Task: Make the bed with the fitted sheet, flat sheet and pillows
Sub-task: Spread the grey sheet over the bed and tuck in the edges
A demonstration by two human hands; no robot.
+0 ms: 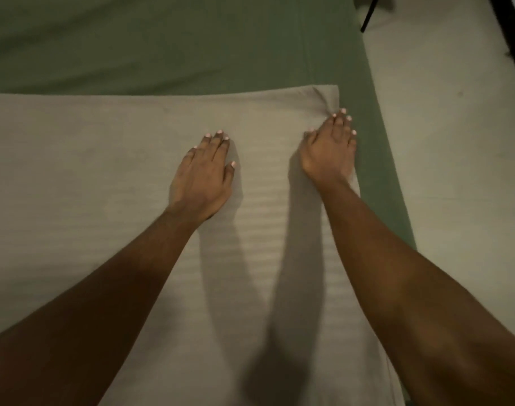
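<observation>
On flat sheet (104, 186): left grip (205, 174) spread flat mid-sheet; right grip (329, 148) spread flat by far-right corner.

flat sheet (104, 186) on fitted sheet (162, 39)

A thin black leg (368, 16) stands on the pale floor (455, 171).

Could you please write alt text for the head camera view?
A left hand and right hand press flat on a beige striped flat sheet, the right near its corner, over a green fitted sheet.
</observation>
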